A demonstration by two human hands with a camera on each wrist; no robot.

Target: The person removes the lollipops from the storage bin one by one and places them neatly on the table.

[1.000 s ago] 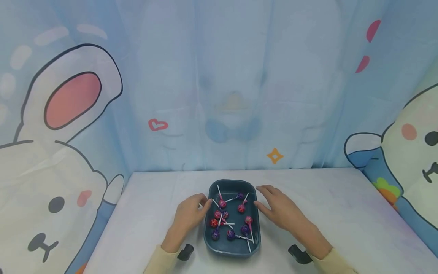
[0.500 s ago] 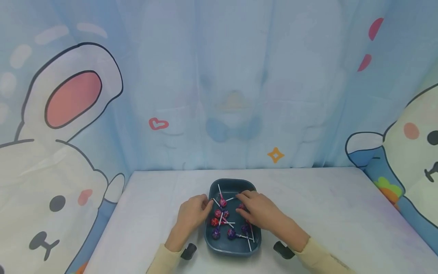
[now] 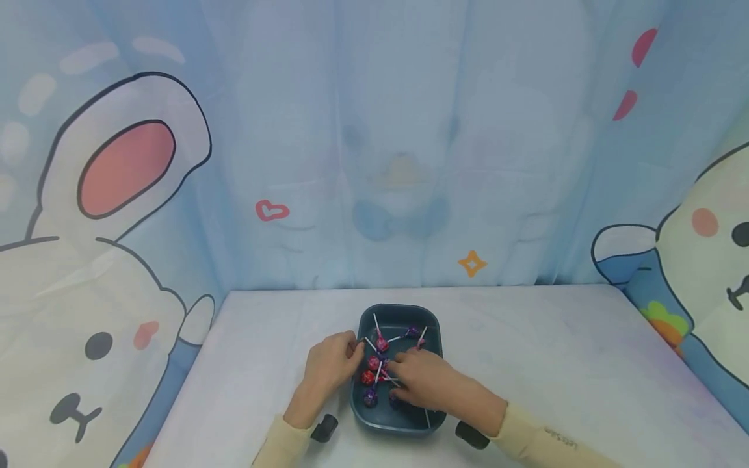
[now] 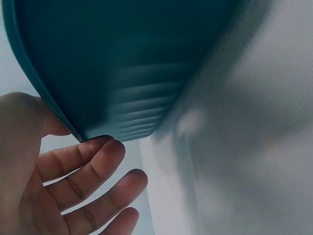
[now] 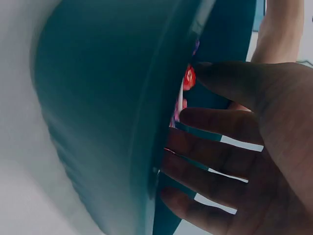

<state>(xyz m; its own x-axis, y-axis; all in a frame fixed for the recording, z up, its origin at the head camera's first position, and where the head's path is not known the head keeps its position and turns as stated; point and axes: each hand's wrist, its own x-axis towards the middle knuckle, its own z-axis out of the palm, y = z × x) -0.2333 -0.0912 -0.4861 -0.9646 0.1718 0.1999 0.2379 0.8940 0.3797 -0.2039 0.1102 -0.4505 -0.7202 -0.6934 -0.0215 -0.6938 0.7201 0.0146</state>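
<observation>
Several wrapped lollipops with white sticks lie in a dark teal rectangular tray, among them a red one and a purple one. My left hand holds the tray's left rim, thumb on the inner side and fingertips against the outer wall. Over the tray's right half, my right hand reaches down among the lollipops and hides some of them. In the right wrist view its thumb and fingers stand apart, with a red wrapper showing near the thumb tip.
The tray stands on a white-covered table. Behind it hangs a light blue curtain with cartoon rabbits printed on it. A dark wrist strap piece sits below the right wrist.
My right hand has moved left from beside the tray's right rim, in over the tray and down among the lollipops. The left hand has stayed at the left rim.
</observation>
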